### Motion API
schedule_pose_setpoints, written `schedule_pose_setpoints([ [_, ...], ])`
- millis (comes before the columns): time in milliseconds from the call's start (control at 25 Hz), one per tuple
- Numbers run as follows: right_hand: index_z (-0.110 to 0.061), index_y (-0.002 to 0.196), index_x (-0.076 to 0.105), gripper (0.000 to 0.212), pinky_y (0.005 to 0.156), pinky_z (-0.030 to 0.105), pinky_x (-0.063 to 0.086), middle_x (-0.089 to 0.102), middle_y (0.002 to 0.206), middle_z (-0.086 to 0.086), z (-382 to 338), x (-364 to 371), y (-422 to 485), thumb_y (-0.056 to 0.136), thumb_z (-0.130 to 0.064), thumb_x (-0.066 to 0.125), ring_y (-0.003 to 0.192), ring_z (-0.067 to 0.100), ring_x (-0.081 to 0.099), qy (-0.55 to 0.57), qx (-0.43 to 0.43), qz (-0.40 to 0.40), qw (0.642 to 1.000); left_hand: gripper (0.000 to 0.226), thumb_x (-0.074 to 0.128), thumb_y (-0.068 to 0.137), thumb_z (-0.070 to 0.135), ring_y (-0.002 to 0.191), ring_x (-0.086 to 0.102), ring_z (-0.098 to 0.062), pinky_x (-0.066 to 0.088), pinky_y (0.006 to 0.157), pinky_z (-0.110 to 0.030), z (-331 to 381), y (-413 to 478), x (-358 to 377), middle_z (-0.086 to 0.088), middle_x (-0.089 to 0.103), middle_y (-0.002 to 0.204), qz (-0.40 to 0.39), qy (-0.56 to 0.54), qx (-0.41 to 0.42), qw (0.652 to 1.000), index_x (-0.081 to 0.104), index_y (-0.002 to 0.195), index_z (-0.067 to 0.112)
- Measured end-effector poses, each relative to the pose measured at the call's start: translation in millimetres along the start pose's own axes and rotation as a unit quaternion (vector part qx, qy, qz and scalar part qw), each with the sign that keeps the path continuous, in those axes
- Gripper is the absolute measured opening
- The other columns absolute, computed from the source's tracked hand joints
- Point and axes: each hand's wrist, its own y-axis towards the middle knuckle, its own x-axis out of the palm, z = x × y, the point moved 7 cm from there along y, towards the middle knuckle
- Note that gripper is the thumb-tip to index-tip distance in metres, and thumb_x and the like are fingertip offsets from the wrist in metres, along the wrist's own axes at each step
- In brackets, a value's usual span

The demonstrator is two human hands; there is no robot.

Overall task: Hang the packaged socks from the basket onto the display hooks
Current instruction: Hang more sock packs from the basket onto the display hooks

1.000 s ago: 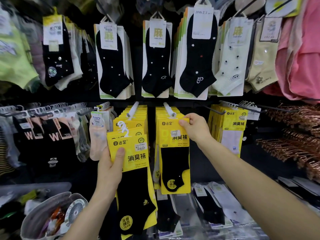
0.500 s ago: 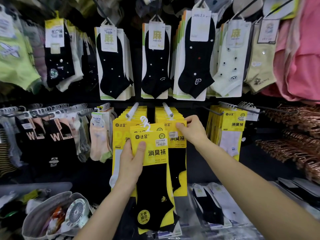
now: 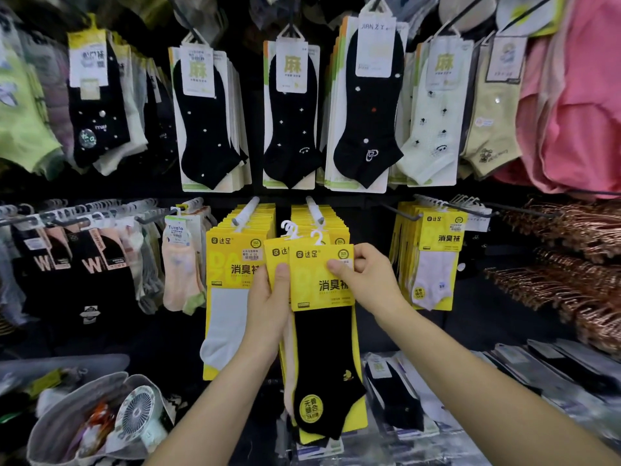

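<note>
Hands have come together at the middle. The left hand (image 3: 266, 304) grips a small stack of yellow sock packs (image 3: 278, 255), carried up and to the right from where it hung a second ago. The right hand (image 3: 369, 277) has left the hung row (image 3: 336, 227) and now pinches the top corner of the front pack (image 3: 322, 287). White hanger loops (image 3: 317, 237) sit just below the right display hook (image 3: 314, 210), not yet on it. The likely next step is peeling one pack free and threading it on.
</note>
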Motion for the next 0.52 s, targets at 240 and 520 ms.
schedule_pose_setpoints([
  [240,-0.019,0.103,0.057,0.012,0.071,0.027,0.051,0.068,0.102,0.004,8,-24,20,0.091,-0.02,0.058,0.092,0.015,0.064,-0.004,0.023,0.071,0.997,0.015,0.043,0.098,0.026,0.1,0.061,-0.01,0.049,0.082,-0.029,-1,8,-37,0.012,0.064,0.104,0.069,0.018,0.014,0.997,0.056,0.104,0.031],
  [520,-0.018,0.094,0.055,0.007,0.081,0.041,0.052,0.064,0.099,0.005,-4,-6,40,0.09,-0.022,0.058,0.095,0.024,0.061,-0.046,0.015,0.073,0.996,0.026,0.042,0.099,0.026,0.1,0.065,-0.023,0.053,0.084,-0.04,-3,6,-77,-0.007,0.068,0.109,0.067,0.056,0.012,0.996,0.057,0.113,0.01],
])
